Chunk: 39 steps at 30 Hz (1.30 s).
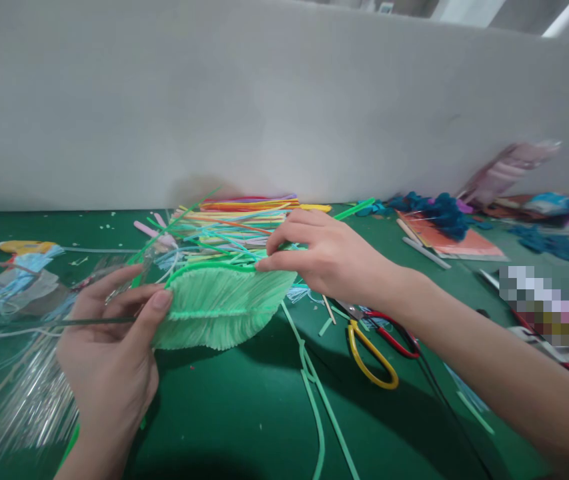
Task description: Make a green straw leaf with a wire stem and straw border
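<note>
A fuzzy light-green leaf (224, 303) with a raised midrib is held above the table. My left hand (119, 333) is closed on its base, where a thin dark stem (89, 321) runs out to the left. Along the leaf's upper edge lies a bright green pipe cleaner (204, 264); its far end appears to slant up behind my left fingers. With thumb and fingers, my right hand (324, 257) pinches this edge near the leaf's right end. The leaf's tip is partly hidden under that hand.
Several coloured pipe cleaners (244, 217) lie in a pile behind the leaf. Scissors with red and yellow handles (374, 383) rest below my right forearm. Clear-wrapped strands (39, 393) are at left, and an orange packet (464, 243) at right. A grey wall (284, 100) borders the green table (224, 420).
</note>
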Available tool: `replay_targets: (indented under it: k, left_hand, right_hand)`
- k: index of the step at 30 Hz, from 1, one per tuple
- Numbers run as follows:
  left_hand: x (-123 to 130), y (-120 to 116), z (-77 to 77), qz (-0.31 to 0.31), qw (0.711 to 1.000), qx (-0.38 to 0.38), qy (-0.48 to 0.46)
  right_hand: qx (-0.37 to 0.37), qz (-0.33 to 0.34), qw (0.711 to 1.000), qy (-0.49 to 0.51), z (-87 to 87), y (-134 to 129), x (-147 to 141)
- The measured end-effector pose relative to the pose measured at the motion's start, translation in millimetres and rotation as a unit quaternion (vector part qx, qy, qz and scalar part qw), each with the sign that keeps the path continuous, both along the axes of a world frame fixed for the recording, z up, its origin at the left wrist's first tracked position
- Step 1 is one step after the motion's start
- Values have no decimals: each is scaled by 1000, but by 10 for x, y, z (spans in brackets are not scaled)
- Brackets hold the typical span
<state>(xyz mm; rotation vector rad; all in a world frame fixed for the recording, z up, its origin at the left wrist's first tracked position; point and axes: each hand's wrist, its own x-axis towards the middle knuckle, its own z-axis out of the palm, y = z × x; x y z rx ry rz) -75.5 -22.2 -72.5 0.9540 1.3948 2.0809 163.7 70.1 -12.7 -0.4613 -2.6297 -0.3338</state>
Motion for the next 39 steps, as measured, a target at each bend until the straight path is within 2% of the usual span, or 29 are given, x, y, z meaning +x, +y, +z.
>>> replay_targets:
  k: [17, 30, 36, 39]
  left_hand:
    - [-35, 6, -48, -6, 1000, 20, 10]
    - [-16, 3, -36, -4, 1000, 0, 6]
    - [-78, 35, -19, -26, 997, 20, 63]
    - [-158, 42, -21, -101, 993, -47, 49]
  right_hand:
    - [-18, 1, 1000, 6, -1, -24, 23]
    - [-43, 8, 999, 15, 14, -54, 3]
    - [-41, 5, 999, 14, -12, -38, -1]
    - [-40, 2, 999, 5, -10, -36, -14]
